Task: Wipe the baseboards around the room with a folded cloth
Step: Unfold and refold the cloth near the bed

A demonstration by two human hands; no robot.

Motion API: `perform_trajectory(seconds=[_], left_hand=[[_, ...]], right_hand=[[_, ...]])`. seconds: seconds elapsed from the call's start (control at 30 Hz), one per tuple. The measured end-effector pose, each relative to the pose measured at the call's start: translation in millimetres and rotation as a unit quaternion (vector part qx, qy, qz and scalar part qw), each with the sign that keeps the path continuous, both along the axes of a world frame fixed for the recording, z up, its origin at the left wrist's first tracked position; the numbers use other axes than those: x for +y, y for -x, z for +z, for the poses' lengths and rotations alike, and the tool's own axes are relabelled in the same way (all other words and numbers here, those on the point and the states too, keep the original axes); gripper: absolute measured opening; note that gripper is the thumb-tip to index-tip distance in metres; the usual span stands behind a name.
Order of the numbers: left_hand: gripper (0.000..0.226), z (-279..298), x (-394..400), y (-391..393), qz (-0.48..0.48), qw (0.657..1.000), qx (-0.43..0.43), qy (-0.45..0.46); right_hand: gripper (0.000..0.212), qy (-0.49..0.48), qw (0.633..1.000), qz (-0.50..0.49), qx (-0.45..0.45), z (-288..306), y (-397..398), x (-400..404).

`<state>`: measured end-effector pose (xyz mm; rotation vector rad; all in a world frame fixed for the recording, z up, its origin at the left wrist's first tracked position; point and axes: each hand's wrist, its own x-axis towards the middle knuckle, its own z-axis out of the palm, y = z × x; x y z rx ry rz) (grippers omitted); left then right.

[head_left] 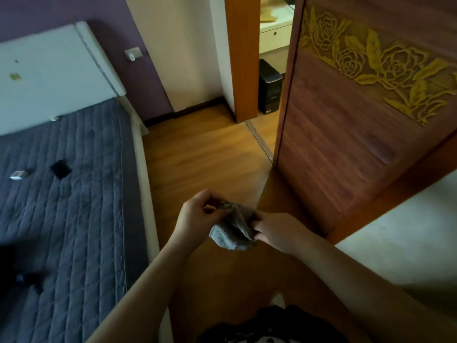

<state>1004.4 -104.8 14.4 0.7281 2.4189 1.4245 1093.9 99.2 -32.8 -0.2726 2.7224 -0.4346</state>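
Note:
A small grey knitted cloth point(232, 231) hangs between my two hands above the wooden floor, partly folded over itself. My left hand point(200, 214) pinches its upper left edge with the fingers curled. My right hand point(274, 231) grips its right side. A dark baseboard point(197, 107) runs along the foot of the far cream and purple walls, well ahead of my hands. Both forearms reach in from the bottom of the view.
A bed point(74, 194) with a grey quilted cover and white headboard fills the left; small dark items lie on it. An open wooden door point(358, 120) with gold rose carving stands on the right. A doorway point(269, 95) shows a black computer tower. A strip of wooden floor point(202, 154) lies between.

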Motion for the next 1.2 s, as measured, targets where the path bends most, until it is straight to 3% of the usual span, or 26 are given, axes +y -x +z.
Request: perform_trajectory(seconds=[0.17, 0.37, 0.47, 0.7, 0.9, 1.03, 1.2], left_hand=[[0.034, -8, 13, 25, 0.063, 0.998, -0.021, -0.013], [0.030, -12, 5, 74, 0.127, 0.991, -0.030, -0.002], [0.032, -18, -1, 102, 0.138, 0.990, -0.038, 0.005], [0.041, -28, -19, 184, 0.103, 0.992, -0.071, -0.021], [0.032, -24, -44, 260, 0.057, 0.995, -0.080, -0.006], [0.021, -24, -43, 294, 0.028, 0.997, -0.071, 0.016], [0.008, -27, -20, 321, 0.039, 0.990, -0.139, 0.001]], right_hand=[[0.033, 0.044, 0.999, 0.001, 0.032, 15, 36, 29], [0.020, 0.191, 0.977, -0.018, 0.089, 25, 75, 46], [0.012, 0.198, 0.974, -0.012, 0.112, 30, 101, 43], [0.035, 0.211, 0.972, -0.056, 0.091, 17, 193, 27], [0.023, 0.217, 0.967, -0.072, 0.108, 8, 268, -6], [0.020, 0.303, 0.926, -0.214, 0.066, 5, 306, -35], [0.025, 0.464, 0.818, -0.323, -0.103, 9, 352, -63]])
